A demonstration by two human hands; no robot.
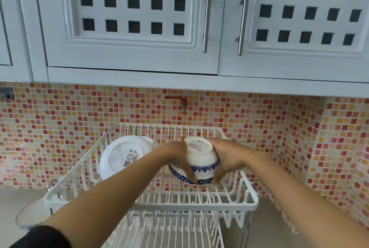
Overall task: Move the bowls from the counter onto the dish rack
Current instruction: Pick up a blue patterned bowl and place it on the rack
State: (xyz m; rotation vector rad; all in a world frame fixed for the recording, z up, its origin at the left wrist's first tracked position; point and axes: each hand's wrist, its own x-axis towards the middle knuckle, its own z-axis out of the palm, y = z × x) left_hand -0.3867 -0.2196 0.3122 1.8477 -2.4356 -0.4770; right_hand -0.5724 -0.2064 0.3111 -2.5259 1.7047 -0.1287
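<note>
A white bowl with a blue flower band (201, 160) is turned bottom-up over the upper tier of the white wire dish rack (249, 204). My left hand (179, 158) grips its left side and my right hand (223, 158) grips its right side. Whether the bowl touches the rack wires I cannot tell. A second white dish (121, 155) leans on edge in the rack's left part, its labelled underside facing me. The rack's lower tier (169, 231) shows below.
A glass lid or bowl (30, 215) lies on the grey counter left of the rack. A small red tap (180, 101) juts from the mosaic tile wall behind. White cabinets with steel handles (206, 10) hang overhead. The wall corner stands close on the right.
</note>
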